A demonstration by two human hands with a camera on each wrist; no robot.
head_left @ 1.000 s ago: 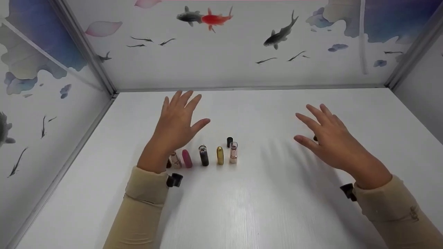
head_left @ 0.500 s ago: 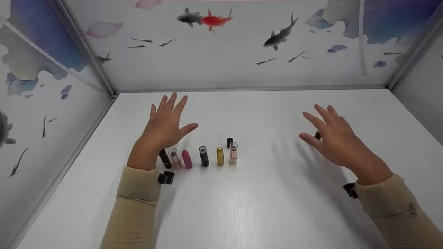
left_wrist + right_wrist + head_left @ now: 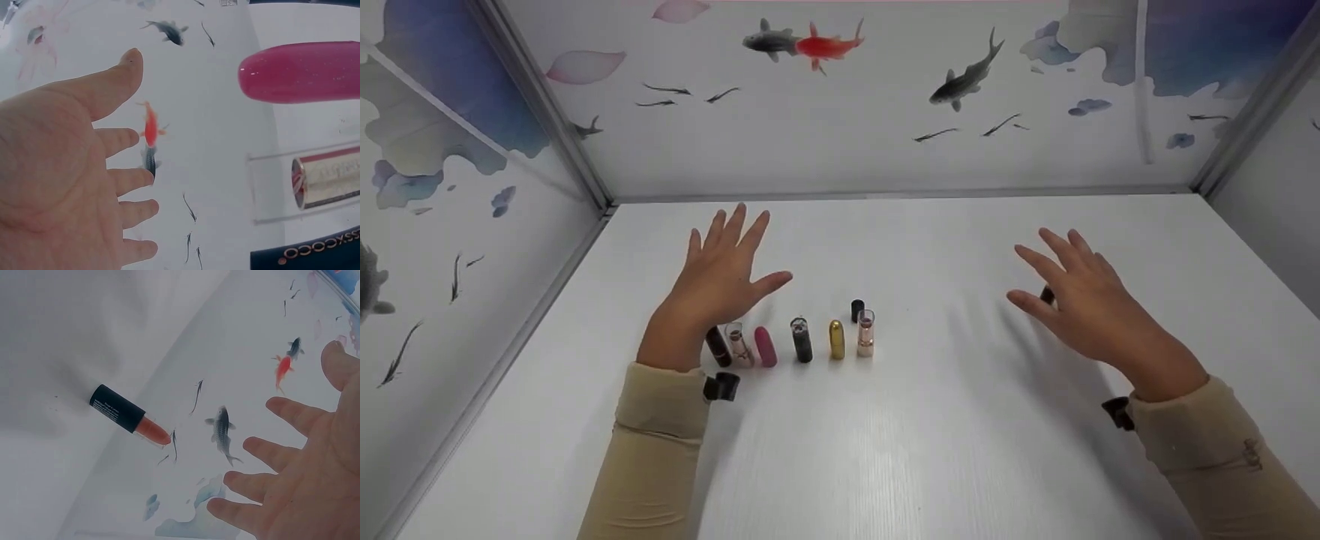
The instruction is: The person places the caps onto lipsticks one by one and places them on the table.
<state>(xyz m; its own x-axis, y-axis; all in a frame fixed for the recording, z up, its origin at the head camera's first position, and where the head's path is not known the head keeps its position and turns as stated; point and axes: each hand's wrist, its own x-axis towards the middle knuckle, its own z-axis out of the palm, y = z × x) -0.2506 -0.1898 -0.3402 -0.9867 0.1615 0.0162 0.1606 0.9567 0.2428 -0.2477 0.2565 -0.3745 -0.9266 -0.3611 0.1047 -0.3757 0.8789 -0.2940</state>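
My left hand (image 3: 716, 285) is held over the table, fingers spread and holding nothing. Beside its wrist stand a black tube (image 3: 718, 348), a clear-capped lipstick (image 3: 739, 346) and a magenta tube (image 3: 765, 346). The left wrist view shows this magenta tube (image 3: 298, 73) apart from the fingers. Farther right in the row are a black tube with a patterned top (image 3: 802, 343), a gold tube (image 3: 837, 340) and a rose-gold lipstick (image 3: 866, 336). My right hand (image 3: 1087, 311) also hovers with spread fingers. A black-based coral lipstick (image 3: 118, 409) stands near it, mostly hidden in the head view.
A small black tube (image 3: 857, 310) stands behind the rose-gold lipstick. The white table (image 3: 885, 450) is bounded by a fish-patterned back panel (image 3: 870, 135) and a left side panel (image 3: 510, 247).
My left hand has moved left, uncovering more of the black tube and the clear-capped lipstick. My right hand has shifted slightly right. The lipsticks stay in place.
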